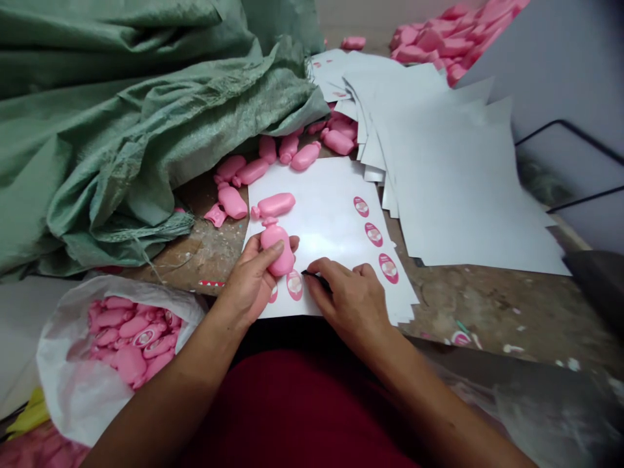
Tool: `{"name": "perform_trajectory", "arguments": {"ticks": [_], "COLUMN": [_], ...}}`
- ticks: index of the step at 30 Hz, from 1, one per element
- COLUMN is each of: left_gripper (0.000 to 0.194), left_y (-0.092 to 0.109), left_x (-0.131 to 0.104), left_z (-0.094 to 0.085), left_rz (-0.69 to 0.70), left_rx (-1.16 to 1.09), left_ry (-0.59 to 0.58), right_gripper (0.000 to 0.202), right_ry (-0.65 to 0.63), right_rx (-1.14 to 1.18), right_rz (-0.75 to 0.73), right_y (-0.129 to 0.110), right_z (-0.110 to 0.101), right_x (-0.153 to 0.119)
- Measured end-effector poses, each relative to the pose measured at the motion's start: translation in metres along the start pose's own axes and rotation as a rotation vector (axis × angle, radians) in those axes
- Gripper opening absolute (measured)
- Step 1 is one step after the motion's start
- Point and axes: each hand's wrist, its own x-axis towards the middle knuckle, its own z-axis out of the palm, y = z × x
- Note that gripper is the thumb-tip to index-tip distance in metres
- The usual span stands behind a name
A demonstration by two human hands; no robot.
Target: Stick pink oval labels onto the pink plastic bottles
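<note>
My left hand (253,276) is closed around a small pink plastic bottle (277,251), thumb across its front and the narrow neck facing away from me. My right hand (348,292) pinches a thin black pointed tool (318,279), mostly covered by the fingers. The tool's tip is at the edge of an oval pink-and-white sticker (294,286) on the white sticker sheet (326,195). More oval stickers (374,234) run down the sheet's right side. Another pink bottle (276,205) lies on the sheet just beyond the held one.
Several loose pink bottles (251,172) lie behind the sheet, beside a crumpled green woven sack (205,123). White sheets (453,175) are stacked at the right. A white bag (63,364) at lower left contains pink bottles, some with stickers. More bottles (439,39) are heaped at the back right.
</note>
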Motion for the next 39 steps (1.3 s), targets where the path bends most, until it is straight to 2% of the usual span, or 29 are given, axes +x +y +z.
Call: {"name": "perform_trajectory", "arguments": {"ticks": [9, 16, 23, 26, 28, 31, 34, 36, 39], "left_gripper": [0.018, 0.018, 0.015, 0.014, 0.014, 0.014, 0.016, 0.018, 0.018], "left_y": [-0.002, 0.001, 0.004, 0.003, 0.003, 0.002, 0.000, -0.002, -0.003], "left_x": [-0.001, 0.002, 0.002, 0.002, 0.002, 0.002, 0.000, -0.001, 0.000], "left_z": [-0.003, -0.002, 0.001, 0.001, 0.001, 0.000, 0.000, 0.002, 0.003], "left_rz": [-0.005, -0.028, -0.043, -0.035, -0.014, 0.013, 0.032, 0.049, 0.075], "left_rx": [0.013, -0.035, -0.034, -0.038, -0.050, -0.056, -0.006, 0.036, 0.033], "left_ry": [-0.034, -0.006, 0.026, 0.021, 0.013, 0.018, 0.020, 0.019, 0.018], "right_gripper": [0.015, 0.013, 0.018, 0.020, 0.021, 0.027, 0.031, 0.029, 0.023], "right_ry": [-0.073, -0.254, -0.168, -0.172, -0.214, -0.283, -0.269, -0.242, -0.202], "right_rx": [0.034, 0.211, 0.086, 0.109, 0.240, 0.655, 0.916, 0.864, 0.530], "right_rz": [0.052, 0.154, 0.044, 0.086, 0.209, 0.425, 0.498, 0.467, 0.323], "right_y": [-0.004, 0.006, 0.004, 0.003, 0.004, 0.010, 0.015, 0.016, 0.015], "right_z": [0.001, -0.008, -0.001, 0.000, -0.004, -0.018, -0.032, -0.034, -0.026], "right_x": [0.004, 0.011, 0.007, 0.011, 0.015, 0.020, 0.021, 0.018, 0.010]}}
